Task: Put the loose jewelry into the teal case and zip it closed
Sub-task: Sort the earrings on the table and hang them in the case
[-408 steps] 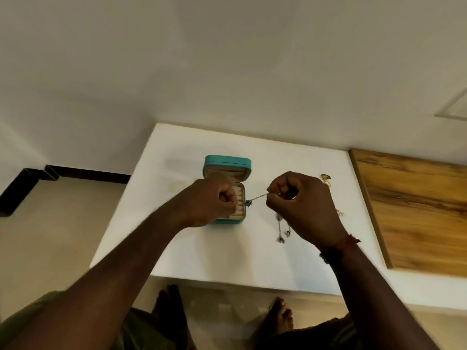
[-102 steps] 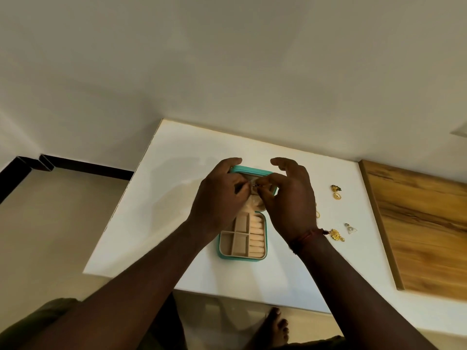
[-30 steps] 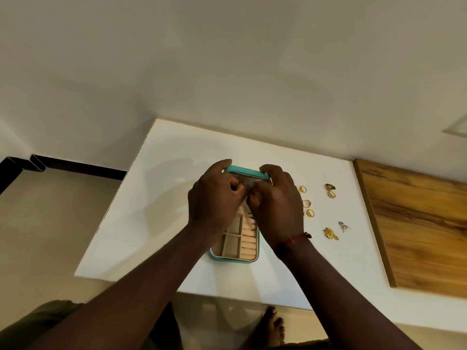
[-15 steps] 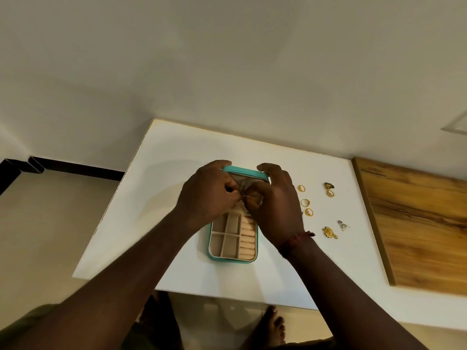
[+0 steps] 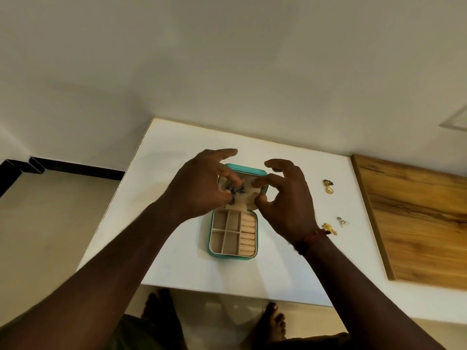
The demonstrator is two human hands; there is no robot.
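Head view: left hand (image 5: 197, 188) pinches a silver piece (image 5: 237, 190) at the teal case (image 5: 228, 255) lid, right hand (image 5: 285, 205) pinching the lid's right edge.

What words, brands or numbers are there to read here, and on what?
No readable text anywhere.
The teal case shows no logo or label.
The gold pieces on the table are too small to show markings.
The wooden board shows grain only.

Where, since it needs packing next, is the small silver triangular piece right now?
In the head view, the silver triangular piece lies on the white table, right of the teal case, between a gold ornament and the wooden board.
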